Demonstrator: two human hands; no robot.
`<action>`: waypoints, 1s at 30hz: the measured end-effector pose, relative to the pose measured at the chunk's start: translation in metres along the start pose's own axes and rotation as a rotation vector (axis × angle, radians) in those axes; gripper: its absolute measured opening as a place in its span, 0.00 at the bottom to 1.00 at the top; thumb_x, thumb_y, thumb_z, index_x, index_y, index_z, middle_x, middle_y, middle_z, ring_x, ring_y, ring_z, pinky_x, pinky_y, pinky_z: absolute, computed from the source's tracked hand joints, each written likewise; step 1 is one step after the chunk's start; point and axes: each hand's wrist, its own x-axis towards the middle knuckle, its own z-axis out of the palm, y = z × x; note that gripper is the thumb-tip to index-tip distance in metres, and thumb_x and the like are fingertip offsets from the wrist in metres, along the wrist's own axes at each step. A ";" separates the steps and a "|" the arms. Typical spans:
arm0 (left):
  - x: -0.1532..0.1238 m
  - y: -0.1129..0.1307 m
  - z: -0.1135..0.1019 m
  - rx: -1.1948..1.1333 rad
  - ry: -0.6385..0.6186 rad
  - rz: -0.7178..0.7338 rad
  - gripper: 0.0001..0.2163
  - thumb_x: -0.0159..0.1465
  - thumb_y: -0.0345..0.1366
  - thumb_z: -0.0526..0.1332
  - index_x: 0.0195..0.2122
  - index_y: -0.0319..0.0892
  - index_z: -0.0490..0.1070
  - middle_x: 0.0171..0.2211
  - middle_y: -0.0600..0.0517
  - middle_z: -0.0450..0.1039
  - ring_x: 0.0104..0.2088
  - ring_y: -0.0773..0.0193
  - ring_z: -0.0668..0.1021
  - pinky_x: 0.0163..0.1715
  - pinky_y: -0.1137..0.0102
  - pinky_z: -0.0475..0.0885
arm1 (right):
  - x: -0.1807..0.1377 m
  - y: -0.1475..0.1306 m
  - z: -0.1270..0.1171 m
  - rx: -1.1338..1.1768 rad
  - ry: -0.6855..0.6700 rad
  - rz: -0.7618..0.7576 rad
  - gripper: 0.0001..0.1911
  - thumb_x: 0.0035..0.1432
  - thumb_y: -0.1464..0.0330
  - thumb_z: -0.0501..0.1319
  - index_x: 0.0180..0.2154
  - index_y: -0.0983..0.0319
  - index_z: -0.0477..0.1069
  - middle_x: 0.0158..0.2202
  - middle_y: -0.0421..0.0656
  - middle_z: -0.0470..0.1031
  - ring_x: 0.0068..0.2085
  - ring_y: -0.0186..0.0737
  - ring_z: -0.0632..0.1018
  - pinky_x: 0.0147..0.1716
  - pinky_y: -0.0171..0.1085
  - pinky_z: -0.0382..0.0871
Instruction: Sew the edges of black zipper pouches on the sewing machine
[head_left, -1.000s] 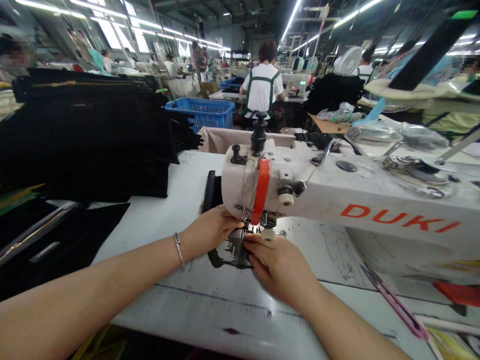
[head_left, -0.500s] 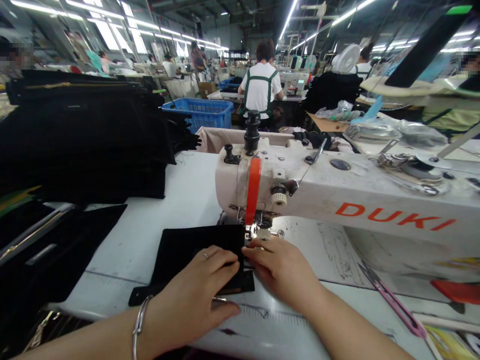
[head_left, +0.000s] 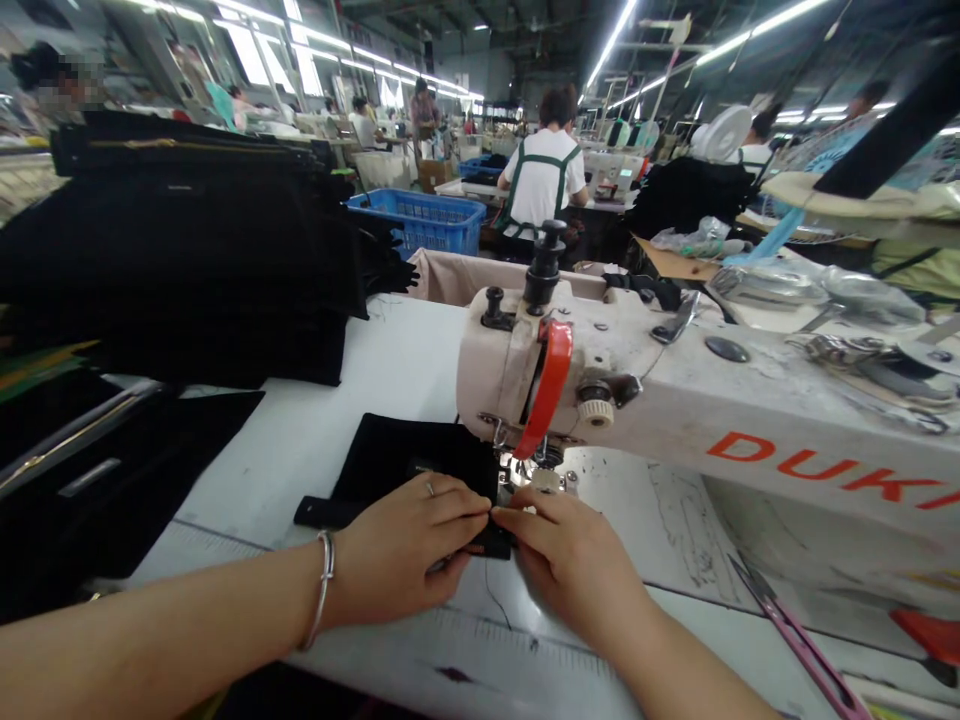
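A flat black fabric piece lies on the sewing machine bed, its right edge beside the lit presser foot. A narrow black strip sticks out at its lower left. My left hand, with a ring and a bangle, presses on the near part of the fabric, fingers together and thumb tucked in. My right hand pinches at the fabric's right edge just in front of the foot. The fingertips of both hands nearly meet. The white sewing machine has a red strip on its head.
Stacked black fabric pieces rise at the left. Pink-handled snips lie at the right. Behind the machine are a blue crate and a person in a white shirt. A thread cone stands at the upper right.
The black fabric has moved away from me, farther past the presser foot, with both hands following its near edge. My left thumb has drawn in. The whole view has shifted slightly.
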 end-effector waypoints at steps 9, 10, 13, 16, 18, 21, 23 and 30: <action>0.017 -0.037 0.004 0.033 0.057 0.118 0.16 0.60 0.27 0.58 0.50 0.39 0.69 0.49 0.47 0.74 0.51 0.56 0.74 0.56 0.58 0.69 | 0.004 0.001 0.003 -0.081 -0.054 0.098 0.21 0.63 0.75 0.53 0.56 0.59 0.68 0.45 0.48 0.74 0.40 0.46 0.75 0.39 0.43 0.73; 0.018 -0.039 0.004 0.035 0.061 0.122 0.16 0.60 0.27 0.57 0.50 0.39 0.70 0.48 0.47 0.74 0.51 0.56 0.74 0.56 0.59 0.69 | 0.004 0.001 0.004 -0.088 -0.054 0.102 0.21 0.63 0.75 0.53 0.57 0.59 0.67 0.46 0.48 0.74 0.41 0.46 0.75 0.40 0.43 0.73; 0.021 -0.039 0.000 0.046 0.059 0.113 0.16 0.60 0.26 0.57 0.50 0.39 0.70 0.49 0.46 0.74 0.50 0.56 0.74 0.55 0.59 0.70 | 0.005 0.000 0.005 -0.099 -0.049 0.110 0.22 0.63 0.75 0.53 0.58 0.59 0.66 0.47 0.47 0.74 0.42 0.46 0.75 0.41 0.43 0.73; 0.019 -0.033 -0.004 0.057 0.026 0.031 0.16 0.61 0.32 0.62 0.50 0.37 0.70 0.50 0.44 0.72 0.49 0.54 0.73 0.52 0.56 0.71 | 0.006 0.000 0.002 -0.059 -0.008 0.107 0.18 0.63 0.75 0.53 0.52 0.60 0.70 0.44 0.48 0.74 0.42 0.46 0.75 0.41 0.42 0.73; 0.017 -0.031 -0.004 0.075 0.021 -0.005 0.17 0.63 0.39 0.64 0.50 0.37 0.70 0.49 0.44 0.73 0.48 0.53 0.74 0.51 0.55 0.71 | 0.006 0.001 -0.003 -0.020 0.065 0.118 0.13 0.63 0.74 0.53 0.46 0.61 0.72 0.42 0.48 0.73 0.41 0.45 0.74 0.40 0.42 0.72; 0.015 -0.034 -0.001 0.079 0.043 -0.031 0.10 0.67 0.38 0.61 0.47 0.39 0.73 0.47 0.47 0.75 0.48 0.56 0.75 0.51 0.59 0.71 | 0.008 0.003 -0.009 -0.024 0.162 0.157 0.09 0.64 0.73 0.52 0.40 0.62 0.71 0.40 0.48 0.72 0.41 0.46 0.72 0.40 0.43 0.70; 0.014 -0.038 0.000 0.035 0.054 -0.083 0.07 0.68 0.34 0.60 0.46 0.41 0.74 0.48 0.50 0.76 0.49 0.59 0.75 0.53 0.61 0.71 | 0.009 0.005 -0.011 -0.051 0.161 0.178 0.08 0.65 0.73 0.53 0.39 0.62 0.70 0.39 0.47 0.72 0.41 0.46 0.72 0.40 0.43 0.69; 0.016 -0.045 -0.006 -0.120 0.055 -0.143 0.06 0.67 0.30 0.61 0.42 0.43 0.76 0.45 0.53 0.78 0.46 0.62 0.77 0.52 0.65 0.72 | 0.010 0.011 -0.011 -0.276 0.096 0.209 0.16 0.66 0.65 0.58 0.25 0.61 0.67 0.25 0.43 0.68 0.32 0.45 0.70 0.32 0.41 0.64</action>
